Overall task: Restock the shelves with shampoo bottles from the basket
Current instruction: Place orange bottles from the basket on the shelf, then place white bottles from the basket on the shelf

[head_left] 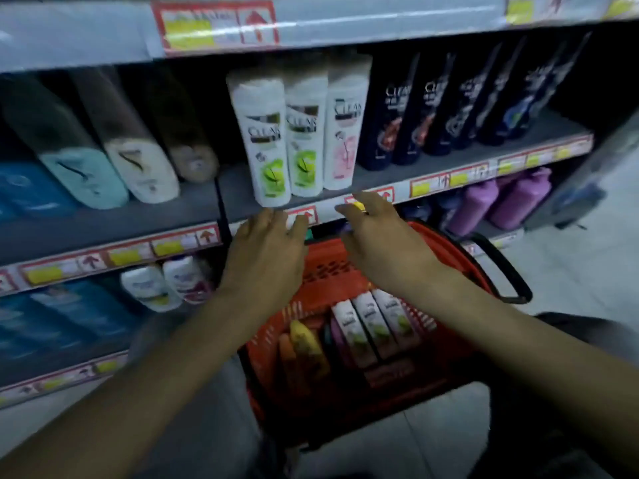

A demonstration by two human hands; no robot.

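A red basket (460, 267) stands on the floor in front of the shelving, holding three white shampoo bottles (375, 326) side by side plus yellow and orange bottles (304, 344). On the middle shelf (193, 209) three white Clear bottles (269, 140) stand upright, the leftmost right at the front edge. My left hand (268, 250) hovers just below that bottle, fingers spread and holding nothing. My right hand (377, 233) is stretched out above the basket near the shelf edge, fingers relaxed and holding nothing.
Dark Clear bottles (415, 112) fill the shelf to the right, tilted teal, white and brown bottles (138, 160) the left. Purple bottles (501, 202) and small white bottles (166, 285) sit on the lower shelf. The basket's black handle (508, 267) hangs right over tiled floor.
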